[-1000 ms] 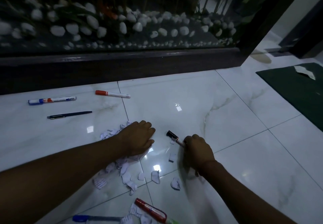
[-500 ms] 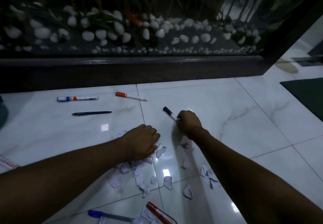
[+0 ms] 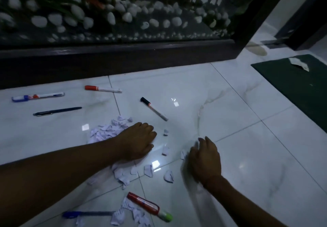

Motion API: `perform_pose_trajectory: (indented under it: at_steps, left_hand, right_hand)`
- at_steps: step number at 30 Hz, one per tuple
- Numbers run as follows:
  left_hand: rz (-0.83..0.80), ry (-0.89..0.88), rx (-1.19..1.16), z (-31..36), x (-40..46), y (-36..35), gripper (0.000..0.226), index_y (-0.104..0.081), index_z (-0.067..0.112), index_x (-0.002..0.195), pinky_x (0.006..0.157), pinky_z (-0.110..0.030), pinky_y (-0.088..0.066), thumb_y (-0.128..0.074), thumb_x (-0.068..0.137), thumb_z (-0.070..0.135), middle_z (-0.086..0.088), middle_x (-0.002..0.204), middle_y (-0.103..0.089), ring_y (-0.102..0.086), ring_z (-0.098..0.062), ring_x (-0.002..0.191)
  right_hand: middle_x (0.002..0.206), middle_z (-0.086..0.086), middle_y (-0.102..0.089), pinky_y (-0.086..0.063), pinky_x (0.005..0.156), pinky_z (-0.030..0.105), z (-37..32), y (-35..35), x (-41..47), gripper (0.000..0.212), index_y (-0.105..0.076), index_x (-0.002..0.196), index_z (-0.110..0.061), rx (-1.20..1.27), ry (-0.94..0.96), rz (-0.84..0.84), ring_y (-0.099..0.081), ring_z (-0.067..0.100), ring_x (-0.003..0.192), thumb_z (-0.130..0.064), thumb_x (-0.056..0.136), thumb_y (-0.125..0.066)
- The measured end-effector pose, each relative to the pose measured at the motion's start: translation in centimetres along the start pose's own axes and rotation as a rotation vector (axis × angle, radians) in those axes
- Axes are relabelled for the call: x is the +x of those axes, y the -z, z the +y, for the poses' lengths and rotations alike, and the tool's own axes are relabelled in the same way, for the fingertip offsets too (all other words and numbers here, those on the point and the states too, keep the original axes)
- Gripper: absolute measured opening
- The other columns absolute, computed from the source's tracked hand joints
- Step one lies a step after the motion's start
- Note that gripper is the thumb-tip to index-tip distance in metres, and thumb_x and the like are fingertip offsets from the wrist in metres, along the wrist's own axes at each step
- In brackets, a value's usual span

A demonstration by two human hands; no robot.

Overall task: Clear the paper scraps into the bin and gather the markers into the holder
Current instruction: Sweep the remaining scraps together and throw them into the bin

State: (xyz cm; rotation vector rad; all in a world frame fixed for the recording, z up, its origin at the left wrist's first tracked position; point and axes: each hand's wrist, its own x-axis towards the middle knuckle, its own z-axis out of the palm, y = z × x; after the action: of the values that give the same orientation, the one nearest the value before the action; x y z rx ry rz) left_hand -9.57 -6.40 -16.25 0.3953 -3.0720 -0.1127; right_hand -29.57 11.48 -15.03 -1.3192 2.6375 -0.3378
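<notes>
Torn white paper scraps [image 3: 106,132] lie heaped on the glossy tile floor around my left hand [image 3: 137,140], which rests palm down on the pile. My right hand [image 3: 205,157] lies flat on the floor, fingers spread, beside a few loose scraps [image 3: 165,150]. A black-capped marker [image 3: 154,109] lies free on the tile beyond both hands. Further off are an orange-capped marker [image 3: 102,89], a blue-and-white marker [image 3: 38,96] and a dark pen [image 3: 57,111]. Near me lie a red marker with a green end [image 3: 148,206] and a blue pen [image 3: 88,214] among more scraps. No bin or holder is in view.
A dark wooden ledge [image 3: 115,56] fronting a glass panel with white pebbles [image 3: 106,17] runs along the far side. A dark green mat [image 3: 300,85] with a larger paper piece [image 3: 299,63] lies at the right.
My right hand has let go of the black-capped marker, which now lies on the floor, and has pulled back toward me onto the tile. My left hand stays on the scrap pile.
</notes>
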Motion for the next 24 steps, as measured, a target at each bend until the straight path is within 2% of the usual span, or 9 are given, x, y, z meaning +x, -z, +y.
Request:
perform_pose_trajectory:
  at_steps: [2,4,7,10,12,15,18,20,24]
  left_hand:
    - [-0.004,-0.003,-0.010,0.3,-0.2,-0.3,0.035,-0.054,0.014,0.102,0.080,-0.039,-0.045,-0.037,0.090,0.042,-0.008,0.102,-0.056,-0.052,-0.025,0.090]
    - [-0.018,-0.001,-0.010,0.4,-0.3,-0.5,0.040,-0.054,0.013,0.107,0.082,-0.041,-0.046,-0.034,0.090,0.043,-0.010,0.109,-0.056,-0.052,-0.026,0.095]
    - [-0.043,-0.001,-0.003,0.1,-0.5,0.0,0.042,-0.055,0.012,0.108,0.088,-0.041,-0.042,-0.034,0.089,0.043,-0.009,0.110,-0.058,-0.054,-0.027,0.096]
    - [-0.017,-0.013,0.070,-0.3,-1.3,0.6,0.043,-0.060,0.011,0.106,0.098,-0.041,-0.030,-0.035,0.089,0.041,-0.007,0.101,-0.062,-0.056,-0.026,0.092]
    - [-0.017,-0.007,0.109,-0.7,-2.0,1.1,0.044,-0.061,0.010,0.107,0.100,-0.042,-0.028,-0.035,0.089,0.041,-0.007,0.101,-0.062,-0.057,-0.026,0.093]
    - [-0.058,0.006,0.109,-1.3,-3.4,1.8,0.041,-0.059,0.011,0.106,0.096,-0.041,-0.034,-0.034,0.090,0.040,-0.006,0.100,-0.060,-0.053,-0.025,0.091]
    - [-0.086,0.027,0.080,-1.6,-4.9,2.4,0.042,-0.057,0.011,0.111,0.091,-0.041,-0.040,-0.032,0.092,0.040,-0.007,0.104,-0.060,-0.053,-0.025,0.094]
    - [-0.064,0.031,0.078,-1.5,-5.7,2.2,0.046,-0.057,0.010,0.117,0.091,-0.041,-0.041,-0.033,0.092,0.039,-0.008,0.108,-0.062,-0.056,-0.025,0.097]
    - [-0.034,0.029,0.138,-1.0,-6.5,2.5,0.049,-0.057,0.008,0.118,0.093,-0.038,-0.035,-0.039,0.087,0.040,-0.010,0.107,-0.066,-0.062,-0.026,0.095]
  right_hand:
    - [0.142,0.028,-0.042,-0.030,0.111,0.045,0.2,-1.2,-1.6,0.077,-0.046,0.134,0.001,0.022,0.015,-0.039,-0.037,0.041,0.134,-0.049,0.084,-0.018]
    - [0.153,0.025,-0.026,-0.015,0.118,0.041,-0.9,-2.3,-2.8,0.084,-0.033,0.144,0.002,0.075,0.085,-0.087,-0.023,0.039,0.143,-0.057,0.088,-0.010]
    - [0.159,0.017,-0.004,0.003,0.120,0.035,-4.3,-3.5,-3.8,0.077,-0.013,0.151,-0.002,0.124,0.255,-0.161,-0.002,0.030,0.149,-0.053,0.093,-0.005]
    - [0.161,0.014,-0.006,-0.002,0.122,0.031,-7.0,-3.6,-4.1,0.057,-0.015,0.151,-0.004,0.281,0.381,-0.211,-0.004,0.023,0.149,-0.025,0.100,-0.030]
    - [0.160,0.010,-0.013,-0.004,0.119,0.022,-6.7,-3.5,-3.6,0.057,-0.019,0.150,-0.007,0.366,0.414,-0.200,-0.010,0.019,0.148,-0.022,0.099,-0.038]
    - [0.157,0.017,-0.020,-0.007,0.119,0.028,-4.9,-3.3,-1.2,0.062,-0.022,0.149,-0.001,0.320,0.314,-0.043,-0.018,0.028,0.146,-0.028,0.095,-0.035]
    - [0.158,0.021,-0.012,0.000,0.118,0.029,-4.9,-2.9,1.1,0.064,-0.015,0.149,0.004,0.224,0.182,-0.136,-0.009,0.032,0.148,-0.032,0.096,-0.023]
    - [0.157,0.023,-0.014,0.000,0.118,0.031,-6.3,-3.0,1.1,0.067,-0.016,0.148,0.005,0.180,0.316,-0.191,-0.010,0.035,0.147,-0.035,0.094,-0.014]
    - [0.158,0.016,-0.017,-0.003,0.117,0.019,-9.1,-3.7,-0.9,0.059,-0.017,0.149,-0.001,0.277,0.567,-0.310,-0.016,0.024,0.147,-0.024,0.097,-0.033]
